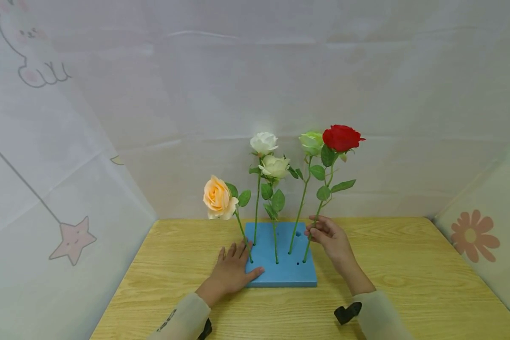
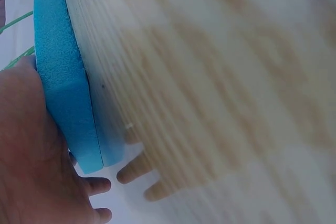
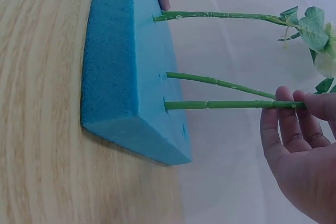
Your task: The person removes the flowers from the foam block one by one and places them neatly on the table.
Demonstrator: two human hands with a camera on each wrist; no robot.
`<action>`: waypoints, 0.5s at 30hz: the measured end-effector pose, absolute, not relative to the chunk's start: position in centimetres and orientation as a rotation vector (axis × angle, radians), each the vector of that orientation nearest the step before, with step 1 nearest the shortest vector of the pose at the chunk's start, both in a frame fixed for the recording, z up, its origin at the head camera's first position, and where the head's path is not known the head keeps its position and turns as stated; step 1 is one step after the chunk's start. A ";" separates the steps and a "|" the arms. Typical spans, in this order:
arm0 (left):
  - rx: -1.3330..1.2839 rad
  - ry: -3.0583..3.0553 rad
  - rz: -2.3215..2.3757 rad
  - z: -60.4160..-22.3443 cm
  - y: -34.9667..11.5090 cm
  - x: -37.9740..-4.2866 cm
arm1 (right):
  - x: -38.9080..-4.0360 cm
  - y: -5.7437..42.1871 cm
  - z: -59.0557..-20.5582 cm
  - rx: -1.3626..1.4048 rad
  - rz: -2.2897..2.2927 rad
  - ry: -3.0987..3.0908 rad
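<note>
A blue foam block [image 1: 289, 277] lies flat on the table with several artificial roses upright in its holes. My right hand [image 1: 335, 242] pinches the green stem [image 3: 231, 104] of the red rose [image 1: 342, 138] between thumb and fingers; the stem's lower end sits in a hole at the block's right side. At the block's left edge rests my left hand [image 1: 231, 273], fingers spread and thumb across the top. Close to that hand leans a peach rose [image 1: 218, 198]. A white rose [image 1: 263, 142], a cream rose [image 1: 275, 166] and a pale green rose [image 1: 311, 142] stand between.
The wooden table [image 1: 391, 255] extends to both sides of the block. Behind it hangs a pale cloth backdrop [image 1: 204, 94], with printed figures on the side panels. A larger hole [image 1: 298, 234] and a small hole [image 1: 298, 263] show in the block's right part.
</note>
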State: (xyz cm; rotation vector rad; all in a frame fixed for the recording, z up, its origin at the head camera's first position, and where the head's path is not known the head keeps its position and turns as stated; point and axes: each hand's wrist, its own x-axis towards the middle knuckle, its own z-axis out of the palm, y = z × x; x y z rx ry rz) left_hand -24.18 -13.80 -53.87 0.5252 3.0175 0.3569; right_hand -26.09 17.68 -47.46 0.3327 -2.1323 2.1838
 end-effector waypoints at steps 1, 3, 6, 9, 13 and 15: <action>0.525 3.017 0.350 -53.9 -13.8 -24.2 | -26.1 17.7 -47.4 0.332 2.177 -2.135; 0.530 3.019 0.343 -53.9 -13.8 -24.2 | -26.1 17.7 -47.2 0.337 2.162 -2.142; 0.537 3.027 0.330 -54.0 -13.8 -24.2 | -26.1 17.6 -46.7 0.349 2.150 -2.138; 0.541 3.029 0.328 -53.9 -13.8 -24.2 | -26.1 17.7 -46.3 0.368 2.145 -2.128; 0.540 3.027 0.318 -53.8 -13.8 -24.2 | -25.9 17.8 -45.7 0.401 2.125 -2.124; 0.535 3.023 0.307 -53.8 -13.8 -24.2 | -25.9 17.9 -45.5 0.412 2.112 -2.131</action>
